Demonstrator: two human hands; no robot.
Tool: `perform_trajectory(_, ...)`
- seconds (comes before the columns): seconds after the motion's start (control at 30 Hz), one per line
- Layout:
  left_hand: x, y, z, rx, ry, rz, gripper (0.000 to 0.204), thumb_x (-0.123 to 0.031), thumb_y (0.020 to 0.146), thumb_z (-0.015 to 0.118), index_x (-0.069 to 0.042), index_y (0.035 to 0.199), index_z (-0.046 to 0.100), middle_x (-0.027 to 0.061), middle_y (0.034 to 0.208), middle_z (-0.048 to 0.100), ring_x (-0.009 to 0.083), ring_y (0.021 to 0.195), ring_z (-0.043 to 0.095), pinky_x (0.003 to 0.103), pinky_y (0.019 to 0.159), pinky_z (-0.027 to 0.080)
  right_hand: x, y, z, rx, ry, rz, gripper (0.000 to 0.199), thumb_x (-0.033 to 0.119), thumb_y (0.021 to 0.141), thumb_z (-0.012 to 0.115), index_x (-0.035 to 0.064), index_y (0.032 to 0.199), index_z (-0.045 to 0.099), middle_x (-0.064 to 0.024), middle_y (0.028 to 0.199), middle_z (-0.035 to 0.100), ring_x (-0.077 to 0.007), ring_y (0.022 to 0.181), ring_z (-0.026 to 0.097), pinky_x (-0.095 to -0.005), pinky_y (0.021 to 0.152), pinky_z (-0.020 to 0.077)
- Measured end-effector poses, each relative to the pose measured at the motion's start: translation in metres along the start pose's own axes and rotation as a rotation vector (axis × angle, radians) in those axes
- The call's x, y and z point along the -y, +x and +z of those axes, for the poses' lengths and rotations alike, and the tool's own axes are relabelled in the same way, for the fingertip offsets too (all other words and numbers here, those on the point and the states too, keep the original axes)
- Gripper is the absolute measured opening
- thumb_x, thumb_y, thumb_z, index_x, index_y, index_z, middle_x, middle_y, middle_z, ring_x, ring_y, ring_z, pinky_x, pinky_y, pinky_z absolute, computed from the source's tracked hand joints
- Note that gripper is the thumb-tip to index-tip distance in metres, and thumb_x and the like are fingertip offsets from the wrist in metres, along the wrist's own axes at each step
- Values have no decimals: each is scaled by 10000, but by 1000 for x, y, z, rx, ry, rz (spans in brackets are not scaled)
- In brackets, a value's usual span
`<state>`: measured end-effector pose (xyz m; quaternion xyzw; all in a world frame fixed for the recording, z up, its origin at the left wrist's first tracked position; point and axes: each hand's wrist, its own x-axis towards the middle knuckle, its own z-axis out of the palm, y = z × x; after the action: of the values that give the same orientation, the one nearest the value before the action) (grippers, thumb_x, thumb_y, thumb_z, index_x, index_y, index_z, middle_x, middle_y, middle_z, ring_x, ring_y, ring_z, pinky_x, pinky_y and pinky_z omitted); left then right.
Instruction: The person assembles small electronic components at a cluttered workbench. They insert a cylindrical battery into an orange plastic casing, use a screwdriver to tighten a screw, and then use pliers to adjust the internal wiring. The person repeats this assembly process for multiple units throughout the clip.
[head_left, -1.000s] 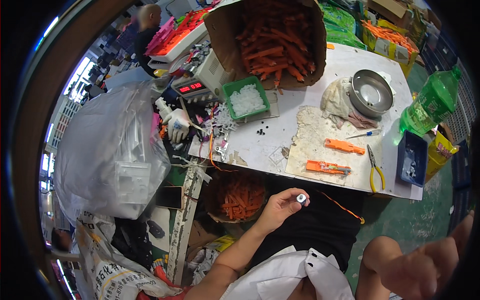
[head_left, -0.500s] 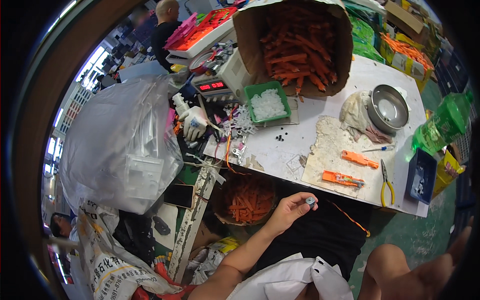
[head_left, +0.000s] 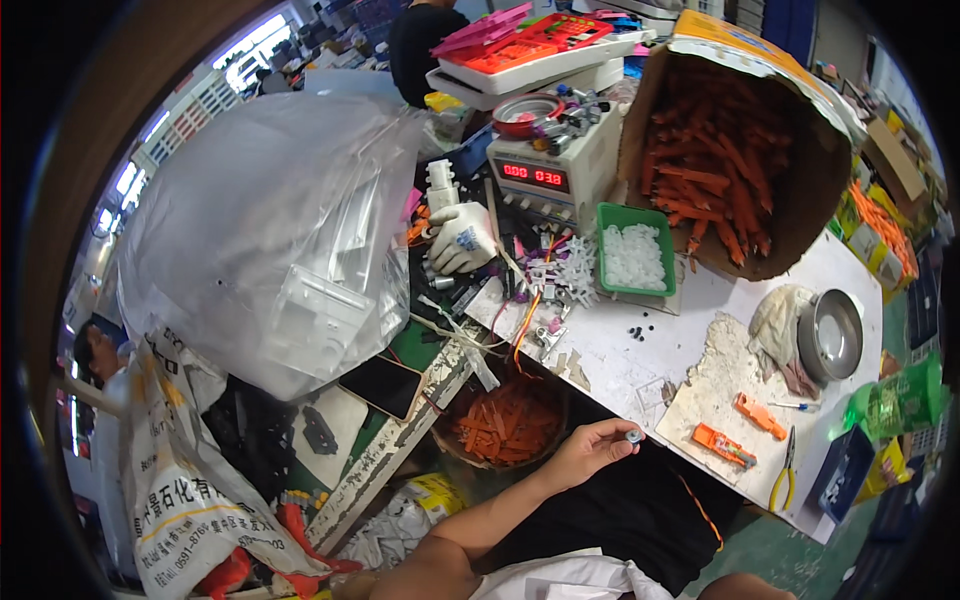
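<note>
My left hand (head_left: 588, 456) is held over my lap, just off the table's front edge. Its thumb and fingers pinch a small grey cylindrical part (head_left: 633, 437), whose kind is too small to make out. My right hand is out of view. Nearest on the table, two orange plastic housings lie on a worn board (head_left: 700, 395): the closer housing (head_left: 723, 446) has small parts inside, and the other housing (head_left: 761, 416) lies behind it. Yellow-handled pliers (head_left: 784, 474) and a pen (head_left: 795, 406) are to their right.
A carton (head_left: 812, 235) of orange parts lies on its side behind a green tray (head_left: 636, 250) of white pieces. The power supply (head_left: 555, 175), metal bowl (head_left: 831, 335), green bottle (head_left: 893, 402) and blue bin (head_left: 840, 473) stand around. A big plastic bag (head_left: 265, 230) fills the left.
The view has turned, so the bench sits farther right and lower. My right hand, at the lower right before, has left the picture. The left hand still pinches the grey part.
</note>
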<state>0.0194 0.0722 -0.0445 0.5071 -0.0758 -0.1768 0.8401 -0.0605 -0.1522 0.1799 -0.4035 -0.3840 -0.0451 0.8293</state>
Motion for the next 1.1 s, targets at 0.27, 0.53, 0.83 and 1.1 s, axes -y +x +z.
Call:
perform_trajectory(0.27, -7, -9, -25, -38, -43, 54, 290, -166, 922, 601, 29, 1130, 551, 51, 1042, 559, 116, 992, 527, 263, 917, 413, -110, -1, -79, 70, -817, 589, 93, 70, 777, 630, -9, 729, 622, -118, 714, 651, -209, 628, 635, -306, 569, 489)
perform_trajectory(0.53, -17, -11, -40, -66, 77, 100, 278, -157, 906, 620, 12, 1123, 579, 34, 1035, 572, 97, 964, 524, 245, 871, 419, -179, 39, -82, 322, -1435, 390, 113, 46, 736, 696, 38, 820, 621, -76, 826, 591, -256, 822, 553, -361, 706, 446)
perform_trajectory(0.83, -37, -22, -50, -114, 278, 149, 328, -135, 850, 681, 20, 1123, 587, 58, 1003, 598, 124, 930, 563, 259, 838, 445, -203, 48, -52, 488, -1195, 414, 191, 100, 726, 721, 62, 902, 656, -57, 852, 596, -251, 848, 551, -365, 742, 444)
perform_trajectory(1.1, -49, -17, -45, -164, 632, 309, 333, -138, 770, 744, 19, 1036, 619, 110, 958, 635, 221, 885, 607, 312, 794, 475, -203, 42, -51, 535, -1284, 313, 194, 105, 728, 718, 55, 897, 637, -39, 844, 585, -226, 839, 557, -346, 734, 434)
